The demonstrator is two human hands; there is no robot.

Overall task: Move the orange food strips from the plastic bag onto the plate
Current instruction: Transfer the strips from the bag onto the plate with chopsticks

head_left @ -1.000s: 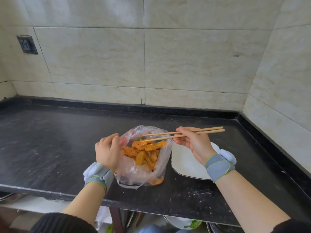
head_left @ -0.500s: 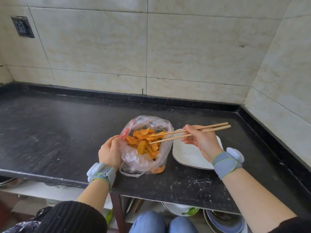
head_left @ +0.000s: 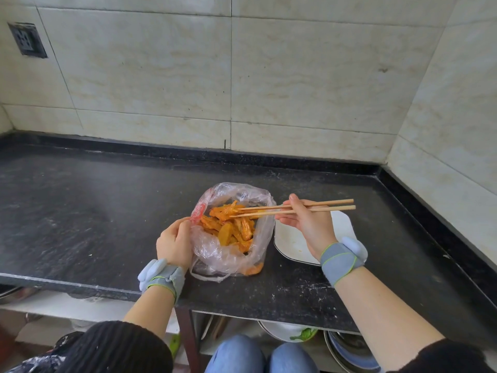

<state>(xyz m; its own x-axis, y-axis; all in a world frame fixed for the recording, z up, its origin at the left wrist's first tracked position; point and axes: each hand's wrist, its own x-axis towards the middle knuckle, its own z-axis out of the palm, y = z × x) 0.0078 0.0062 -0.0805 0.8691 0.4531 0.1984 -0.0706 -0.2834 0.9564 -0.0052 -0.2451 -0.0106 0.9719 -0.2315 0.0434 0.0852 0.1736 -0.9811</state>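
Note:
A clear plastic bag (head_left: 228, 254) stands open on the black counter, filled with orange food strips (head_left: 231, 224). My left hand (head_left: 174, 242) grips the bag's left rim and holds it open. My right hand (head_left: 306, 224) holds wooden chopsticks (head_left: 293, 208) whose tips reach left into the bag and touch the top strips. A white plate (head_left: 290, 243) with a dark rim lies just right of the bag, partly hidden under my right hand and wrist; its visible part is bare.
The black stone counter (head_left: 94, 211) runs to tiled walls at the back and right. A wall socket (head_left: 27, 40) sits at the upper left. Under the counter's front edge are bowls and dishes (head_left: 347, 348) on a shelf, and my knees (head_left: 258, 354).
The chopstick tips have gone deeper into the bag and closed on the top strips. My left hand slid up along the bag's rim. The view tilted slightly down.

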